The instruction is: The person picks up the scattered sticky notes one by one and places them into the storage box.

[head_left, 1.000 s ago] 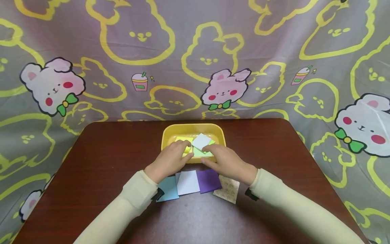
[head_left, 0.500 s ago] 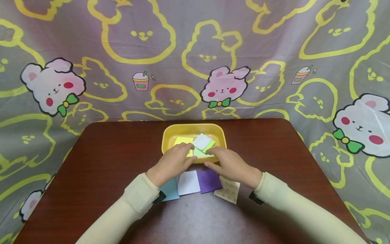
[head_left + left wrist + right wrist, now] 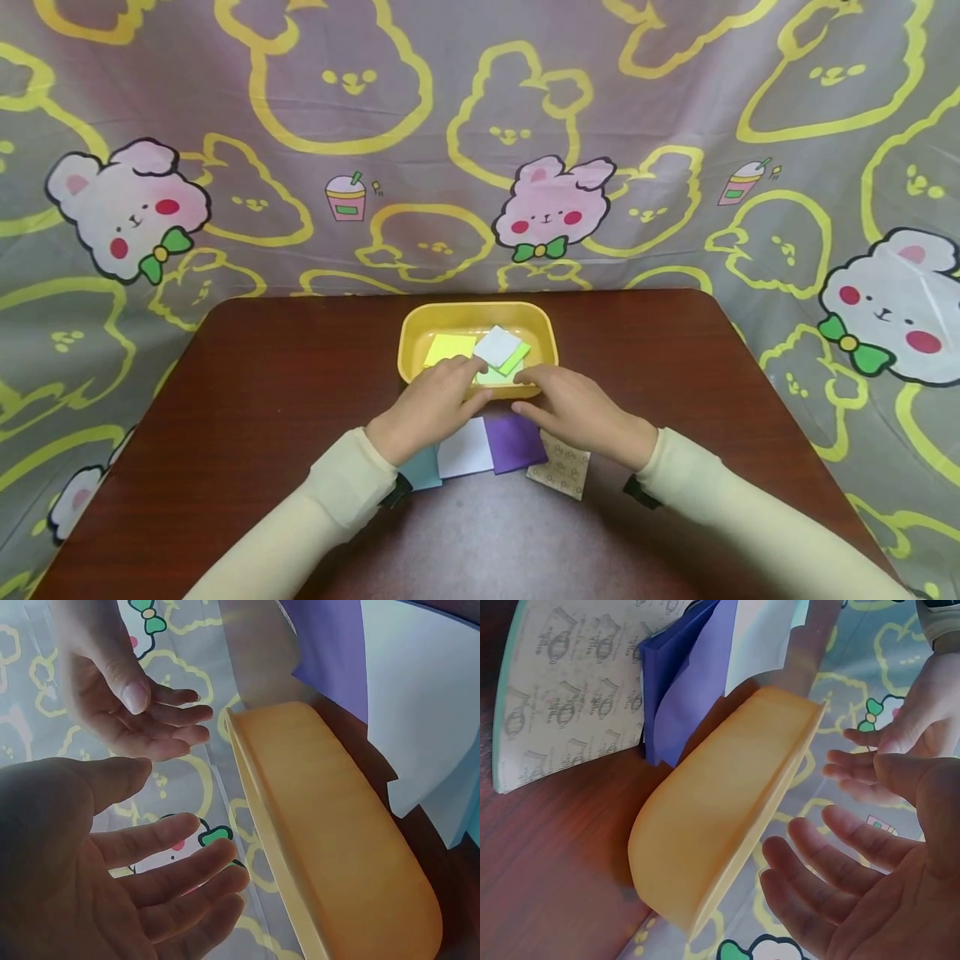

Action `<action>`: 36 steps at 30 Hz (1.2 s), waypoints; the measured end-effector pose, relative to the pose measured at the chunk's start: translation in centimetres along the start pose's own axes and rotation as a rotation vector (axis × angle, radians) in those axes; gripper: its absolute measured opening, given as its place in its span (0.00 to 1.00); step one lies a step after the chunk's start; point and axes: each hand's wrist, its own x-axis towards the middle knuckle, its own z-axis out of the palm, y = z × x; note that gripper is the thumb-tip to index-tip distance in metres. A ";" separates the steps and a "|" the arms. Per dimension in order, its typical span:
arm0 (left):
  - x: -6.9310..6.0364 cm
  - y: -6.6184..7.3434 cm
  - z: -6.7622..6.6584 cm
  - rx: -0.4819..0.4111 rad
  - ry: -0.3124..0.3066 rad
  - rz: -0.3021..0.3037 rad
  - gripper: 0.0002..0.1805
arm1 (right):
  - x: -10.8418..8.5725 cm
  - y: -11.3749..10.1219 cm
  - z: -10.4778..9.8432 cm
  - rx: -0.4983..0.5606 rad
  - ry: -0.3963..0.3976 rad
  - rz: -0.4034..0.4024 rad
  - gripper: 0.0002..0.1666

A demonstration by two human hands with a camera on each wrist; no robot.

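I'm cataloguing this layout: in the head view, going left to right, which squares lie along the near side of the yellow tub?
Light blue square, white square, purple square, beige patterned square.

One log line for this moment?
left hand: empty; right hand: empty; both over near side of yellow tray; yellow square, white square, green squares inside; row of squares on table

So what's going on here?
A person's left hand and right hand hang over the near side of a yellow tub, neither holding anything. In the tub: a yellow square, and a white square partly covering a bright green square. On the table in front, partly hidden by the hands, lie blue, white, purple and patterned beige squares.
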 end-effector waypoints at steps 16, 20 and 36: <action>0.1 0.8 1.2 0.013 -0.081 0.043 0.21 | -1.3 1.2 0.6 0.009 -0.002 0.009 0.22; 0.1 1.0 1.4 0.027 -0.086 0.068 0.21 | -1.4 1.6 0.9 0.035 -0.011 0.014 0.23; 0.2 2.0 2.7 0.086 -0.070 0.184 0.18 | -2.7 3.2 1.3 -0.037 -0.017 0.012 0.21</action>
